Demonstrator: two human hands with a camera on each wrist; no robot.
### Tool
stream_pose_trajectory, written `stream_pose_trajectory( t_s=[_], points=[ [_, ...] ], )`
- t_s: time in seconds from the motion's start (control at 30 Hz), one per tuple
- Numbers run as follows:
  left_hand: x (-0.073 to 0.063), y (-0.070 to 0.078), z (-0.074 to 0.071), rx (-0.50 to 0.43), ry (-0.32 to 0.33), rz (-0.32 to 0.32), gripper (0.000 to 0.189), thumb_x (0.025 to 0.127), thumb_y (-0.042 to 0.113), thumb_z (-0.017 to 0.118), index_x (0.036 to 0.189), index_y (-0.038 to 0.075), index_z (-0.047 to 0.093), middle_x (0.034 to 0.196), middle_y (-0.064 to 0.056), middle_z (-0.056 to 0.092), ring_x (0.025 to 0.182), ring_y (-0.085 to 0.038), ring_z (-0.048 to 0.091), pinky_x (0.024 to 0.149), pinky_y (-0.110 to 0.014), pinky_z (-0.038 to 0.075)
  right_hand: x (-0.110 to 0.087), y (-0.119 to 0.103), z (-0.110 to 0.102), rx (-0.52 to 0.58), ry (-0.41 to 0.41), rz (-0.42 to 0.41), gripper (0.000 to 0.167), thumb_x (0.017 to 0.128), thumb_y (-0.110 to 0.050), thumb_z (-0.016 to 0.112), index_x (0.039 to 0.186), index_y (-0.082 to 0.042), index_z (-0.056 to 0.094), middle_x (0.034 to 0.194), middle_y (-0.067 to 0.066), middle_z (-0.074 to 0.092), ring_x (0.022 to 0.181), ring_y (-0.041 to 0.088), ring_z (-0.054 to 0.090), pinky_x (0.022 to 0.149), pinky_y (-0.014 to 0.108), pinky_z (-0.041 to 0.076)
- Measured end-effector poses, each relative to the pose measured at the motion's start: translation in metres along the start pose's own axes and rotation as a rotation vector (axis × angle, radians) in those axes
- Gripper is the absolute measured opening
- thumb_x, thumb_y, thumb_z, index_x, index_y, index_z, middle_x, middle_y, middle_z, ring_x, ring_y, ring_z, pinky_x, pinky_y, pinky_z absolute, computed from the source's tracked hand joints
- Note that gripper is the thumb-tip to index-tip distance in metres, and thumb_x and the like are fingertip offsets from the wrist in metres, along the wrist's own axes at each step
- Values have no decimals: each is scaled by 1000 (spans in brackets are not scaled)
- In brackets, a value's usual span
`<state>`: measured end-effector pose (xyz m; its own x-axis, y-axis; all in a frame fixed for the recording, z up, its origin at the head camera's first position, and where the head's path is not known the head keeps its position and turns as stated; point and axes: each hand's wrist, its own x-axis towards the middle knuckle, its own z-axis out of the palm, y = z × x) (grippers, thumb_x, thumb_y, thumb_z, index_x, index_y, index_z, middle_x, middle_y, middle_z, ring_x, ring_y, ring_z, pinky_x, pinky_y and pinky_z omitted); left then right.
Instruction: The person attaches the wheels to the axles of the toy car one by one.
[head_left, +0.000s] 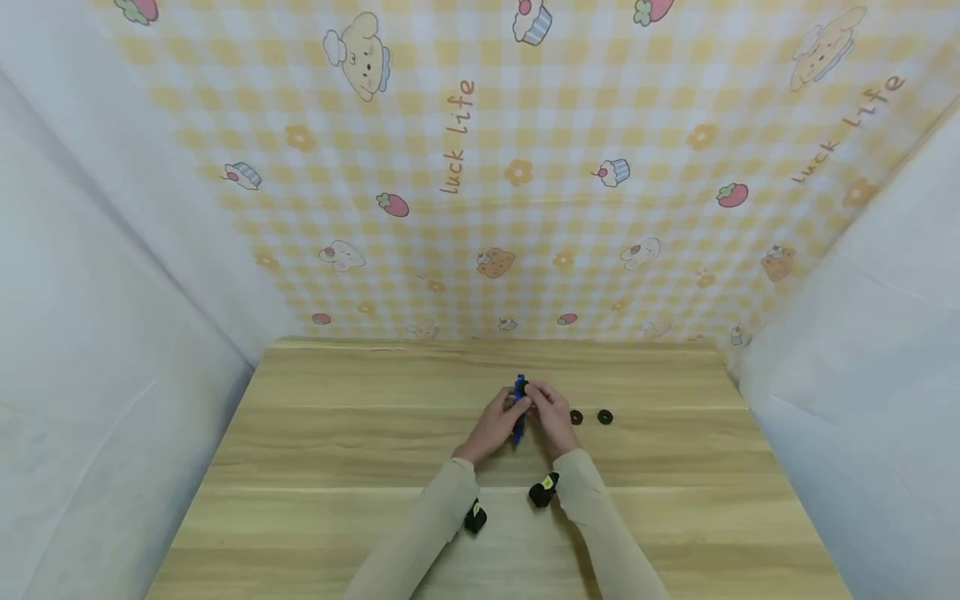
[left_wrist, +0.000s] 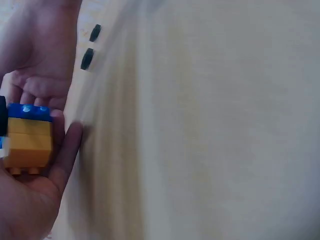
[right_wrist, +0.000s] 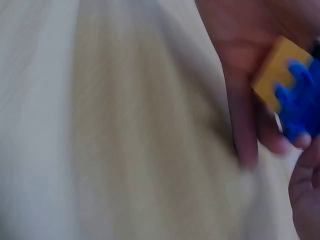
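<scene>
A small toy made of blue and yellow building bricks [left_wrist: 30,134] is held between both hands above the table. The left hand [head_left: 495,422] grips it from the left, its fingers curved along the yellow bricks in the left wrist view. With thumb and fingertips, the right hand [head_left: 553,414] pinches a black toy wheel [head_left: 525,387] against the toy's far end, partly hidden by those fingers. Blue bricks [right_wrist: 300,102] with rounded projections face the right wrist camera. The toy's near blue end [head_left: 517,435] sticks out below the hands.
Two loose black wheels [head_left: 576,417] [head_left: 605,417] lie on the wooden table [head_left: 337,442], just right of the right hand. A yellow checked curtain [head_left: 480,225] hangs behind the table, and white sheets [head_left: 97,333] hang at the sides. Black wrist cameras [head_left: 475,518] sit at both sleeves.
</scene>
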<state>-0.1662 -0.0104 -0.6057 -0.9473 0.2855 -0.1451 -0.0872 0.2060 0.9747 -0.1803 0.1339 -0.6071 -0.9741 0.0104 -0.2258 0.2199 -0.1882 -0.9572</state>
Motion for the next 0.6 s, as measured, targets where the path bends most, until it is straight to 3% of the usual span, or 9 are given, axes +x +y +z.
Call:
stream_pose_trajectory(
  t_s=[0.13,0.27,0.4,0.6],
  points=[
    [12,2,0,-79,-3,9,53,104,49,45,144,14,44,132,-15,60,110,-28,61,96,-43,48,5,-7,5,-74,26,-38,29,98,-30,65,108,-4,66,90,-6,65,79,8,60,72,22,51],
    [18,-5,-2,-57,0,25,55,103,48,49,147,17,39,138,-13,56,116,-23,62,99,-40,50,9,-5,8,-54,52,-3,19,97,-23,66,103,-5,67,87,-7,65,74,7,60,68,21,51],
    [21,-15,-3,-35,50,69,58,99,47,57,147,17,43,136,-12,61,121,-25,62,100,-42,52,9,-2,9,-40,55,10,14,95,-22,69,99,-9,68,88,-7,66,73,6,59,66,20,51],
    [22,-24,4,-13,159,146,49,101,43,55,141,15,50,120,-14,71,107,-24,70,90,-36,56,9,-2,13,-95,52,-18,21,96,-26,67,102,-6,65,86,-7,64,71,7,58,63,20,49]
  ],
)
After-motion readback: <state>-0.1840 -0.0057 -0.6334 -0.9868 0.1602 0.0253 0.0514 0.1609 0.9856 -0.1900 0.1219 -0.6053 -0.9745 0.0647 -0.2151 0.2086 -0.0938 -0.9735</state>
